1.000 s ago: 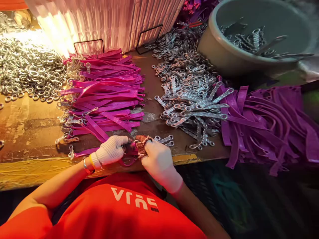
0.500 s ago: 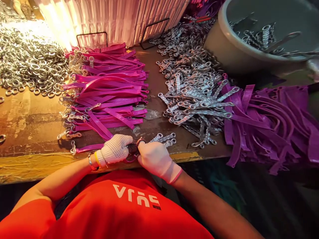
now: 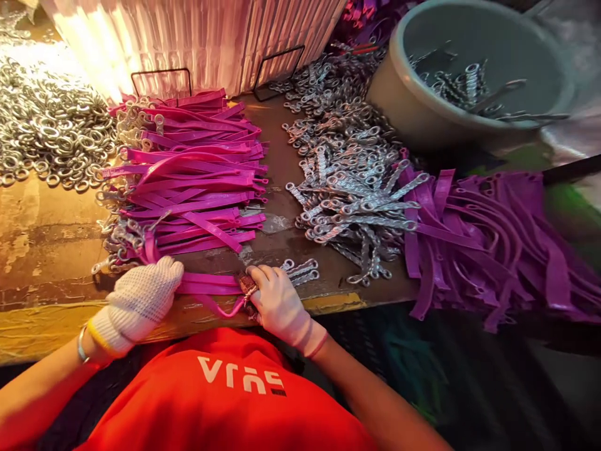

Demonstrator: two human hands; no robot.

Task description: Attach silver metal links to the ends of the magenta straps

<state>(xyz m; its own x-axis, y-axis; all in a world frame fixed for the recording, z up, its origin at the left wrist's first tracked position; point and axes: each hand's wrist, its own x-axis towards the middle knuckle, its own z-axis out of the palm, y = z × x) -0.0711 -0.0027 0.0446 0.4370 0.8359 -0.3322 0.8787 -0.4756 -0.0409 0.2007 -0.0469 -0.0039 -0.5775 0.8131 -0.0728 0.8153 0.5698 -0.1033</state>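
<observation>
My left hand point(image 3: 143, 304), in a white dotted glove, is closed around a purple strap point(image 3: 211, 284) near the table's front edge. The strap stretches right toward a brown, rough-wrapped object point(image 3: 248, 288) whose kind I cannot make out. My right hand point(image 3: 282, 307), in a pale glove, grips that object, its fingers curled over it. A loop of purple strap hangs just below. Several twisted metal links point(image 3: 303, 272) lie beside my right hand. Above my left hand lies a row of purple straps point(image 3: 197, 181) with metal links at their left ends.
Metal rings point(image 3: 61, 131) are heaped at the left under bright light. A metal link pile point(image 3: 352, 181) sits right of centre, with loose purple straps point(image 3: 493, 219) hanging over the edge beyond it. A grey bucket point(image 3: 394, 81) and a ribbed translucent panel point(image 3: 188, 37) stand behind.
My left hand has moved left, away from my right hand, and purple strap now stretches between them. My right hand stays on the brown object. The view has shifted slightly.
</observation>
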